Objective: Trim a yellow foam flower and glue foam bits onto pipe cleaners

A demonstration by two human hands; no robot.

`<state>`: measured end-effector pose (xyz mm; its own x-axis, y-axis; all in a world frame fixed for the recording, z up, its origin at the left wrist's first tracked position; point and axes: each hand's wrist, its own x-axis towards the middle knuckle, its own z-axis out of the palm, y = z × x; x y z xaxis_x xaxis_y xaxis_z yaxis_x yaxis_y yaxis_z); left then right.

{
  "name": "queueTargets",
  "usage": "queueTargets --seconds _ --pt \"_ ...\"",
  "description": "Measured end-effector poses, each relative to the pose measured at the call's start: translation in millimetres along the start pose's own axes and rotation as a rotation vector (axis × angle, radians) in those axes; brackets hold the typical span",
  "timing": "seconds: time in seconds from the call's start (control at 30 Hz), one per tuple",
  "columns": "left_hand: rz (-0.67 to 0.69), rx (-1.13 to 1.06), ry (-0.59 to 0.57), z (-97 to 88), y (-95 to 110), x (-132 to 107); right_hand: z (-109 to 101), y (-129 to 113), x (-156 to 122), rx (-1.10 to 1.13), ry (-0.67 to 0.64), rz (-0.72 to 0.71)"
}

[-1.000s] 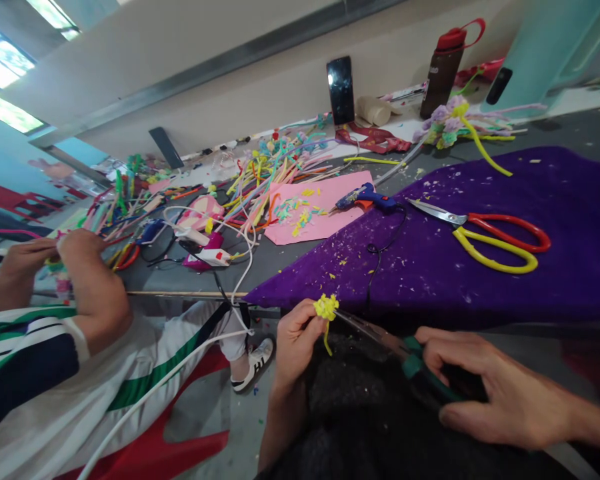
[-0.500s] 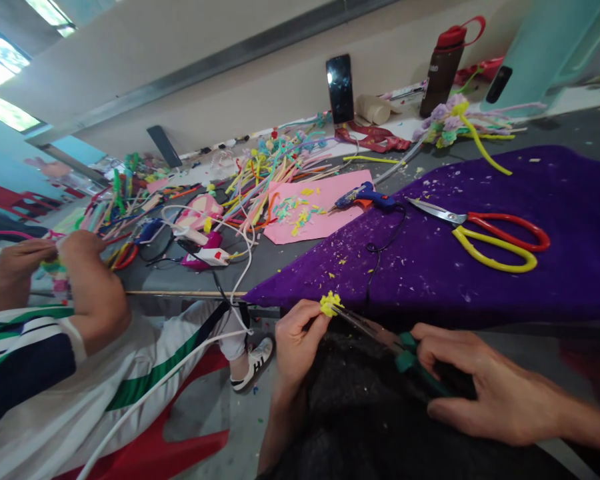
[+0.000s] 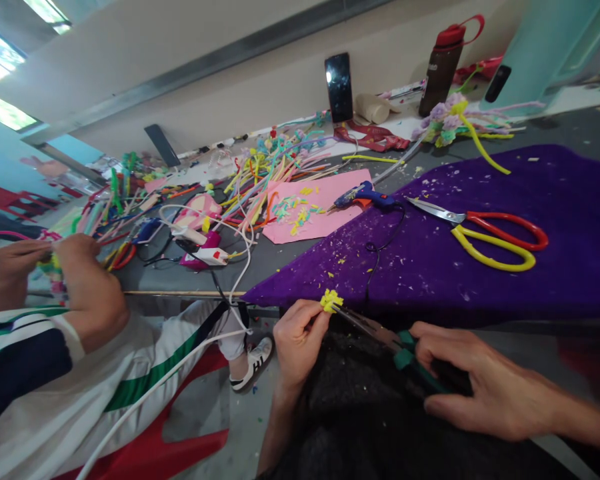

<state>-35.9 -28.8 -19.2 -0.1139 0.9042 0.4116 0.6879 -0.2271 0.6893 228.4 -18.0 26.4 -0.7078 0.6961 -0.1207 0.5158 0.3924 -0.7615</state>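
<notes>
A small fuzzy yellow tuft (image 3: 331, 301), like chenille stem, is pinched between the thumb and fingers of my left hand (image 3: 300, 337). My right hand (image 3: 485, 380) grips green-handled scissors (image 3: 405, 350), and their tips touch the right side of the tuft. The blades are close together, and part of the handles is hidden by my fingers. Beyond my hands, a purple cloth (image 3: 460, 280) sprinkled with small scraps covers the table edge. On it lie larger scissors (image 3: 500, 233) with one red and one yellow handle.
A blue glue gun (image 3: 365, 195) rests partly on a pink sheet (image 3: 280, 230) strewn with coloured snippets. Behind are heaped chenille stems (image 3: 260, 180), a propped phone (image 3: 339, 87) and a dark bottle (image 3: 437, 77). White cable (image 3: 247, 267) hangs off the table beside a seated co-worker (image 3: 95, 293) at left.
Both hands and the tuft stay in nearly the same place, with only a slight shift. The view has tilted a little. The co-worker's hands have moved slightly.
</notes>
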Motion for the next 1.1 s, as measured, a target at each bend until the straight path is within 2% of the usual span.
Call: queueTargets --seconds 0.37,0.57,0.77,0.93,1.1 --pt "0.121 0.123 0.009 -0.9 0 2 -3 -3 3 0.02 -0.025 0.019" --pt "0.172 0.158 0.009 0.1 -1 1 4 6 2 0.083 0.008 -0.043" --pt "0.167 0.139 0.009 2.8 -2 0 7 11 6 0.159 -0.073 -0.029" --pt "0.186 0.163 0.049 5.5 -3 -1 2 13 7 0.399 -0.14 -0.004" --pt "0.232 0.204 0.095 7.7 -4 -4 1 23 6 0.748 -0.241 0.103"
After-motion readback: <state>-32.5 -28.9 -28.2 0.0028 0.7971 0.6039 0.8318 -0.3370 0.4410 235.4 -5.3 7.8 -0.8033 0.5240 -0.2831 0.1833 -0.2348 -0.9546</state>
